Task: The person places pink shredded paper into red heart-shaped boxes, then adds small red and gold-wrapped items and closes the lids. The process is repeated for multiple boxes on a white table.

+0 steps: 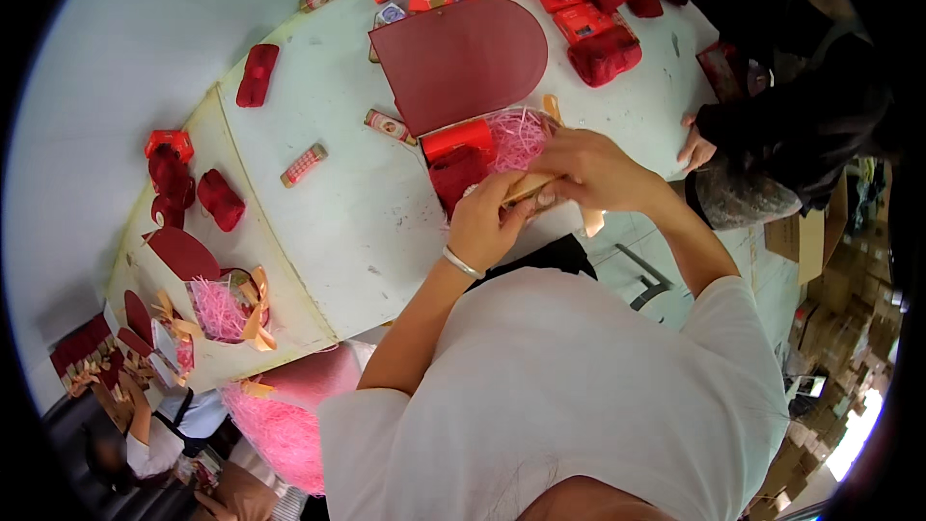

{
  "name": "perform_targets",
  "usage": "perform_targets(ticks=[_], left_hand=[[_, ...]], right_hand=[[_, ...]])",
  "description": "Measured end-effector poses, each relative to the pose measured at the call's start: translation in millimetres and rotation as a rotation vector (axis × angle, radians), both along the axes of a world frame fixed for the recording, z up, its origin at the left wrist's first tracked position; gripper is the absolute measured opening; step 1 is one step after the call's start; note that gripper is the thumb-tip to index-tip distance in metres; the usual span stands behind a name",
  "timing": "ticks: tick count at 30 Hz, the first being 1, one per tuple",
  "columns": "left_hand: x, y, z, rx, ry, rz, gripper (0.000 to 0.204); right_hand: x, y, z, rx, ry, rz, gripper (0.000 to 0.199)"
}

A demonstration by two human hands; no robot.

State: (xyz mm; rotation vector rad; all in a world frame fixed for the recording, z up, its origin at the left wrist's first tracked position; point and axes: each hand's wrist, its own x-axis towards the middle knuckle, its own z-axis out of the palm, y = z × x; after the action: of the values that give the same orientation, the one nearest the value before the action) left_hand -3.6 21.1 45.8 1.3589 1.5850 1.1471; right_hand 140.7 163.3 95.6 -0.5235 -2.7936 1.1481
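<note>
"Since both hands meet over the box's near edge, what does each one have?"

"The left hand has thumb and fingers closed around a tan piece, and the right hand pinches it from the 2 o'clock side. I can't tell whether it is ribbon or something stiffer."

"And the box itself?"

"Right beneath them: a white-sided box, its dark red lid laid back toward 11 o'clock. Inside, a red packet and a dark red plush bundle sit left of pink paper shred. A tan ribbon end hangs at 4 o'clock."

"Which step would you call it?"

"I'd judge it as handling the tan piece at an open, partly filled box. The next move calls for a steady two-handed grip, without dragging up shred or snagging the ribbon."

"What lies farther out on the table?"

"One patterned tube at 10 o'clock, near the box; another at 9. A co-worker's hand is between 2 and 3. A second open box stands well apart, toward 8."
</note>
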Motion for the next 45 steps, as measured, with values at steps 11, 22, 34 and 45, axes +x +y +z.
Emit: perform_targets(ticks=[11, 22, 34, 45], left_hand=[[10, 4, -36, -0.047, -0.12, 0.302, 0.038], [-37, -18, -101, -0.05, 0.25, 0.468, 0.052], [-29, -19, -119, -0.015, 0.179, 0.443, 0.044], [-16, -21, -123, -0.01, 0.111, 0.454, 0.043]], right_hand=[[11, -36, -92, -0.891, 0.328, -0.756, 0.03], [-20, -19, -176, -0.67, 0.197, -0.668, 0.034], [-30, -20, -198, -0.416, 0.185, -0.832, 0.035], [40, -45, -119, 0.37, 0.332, -1.058, 0.045]])
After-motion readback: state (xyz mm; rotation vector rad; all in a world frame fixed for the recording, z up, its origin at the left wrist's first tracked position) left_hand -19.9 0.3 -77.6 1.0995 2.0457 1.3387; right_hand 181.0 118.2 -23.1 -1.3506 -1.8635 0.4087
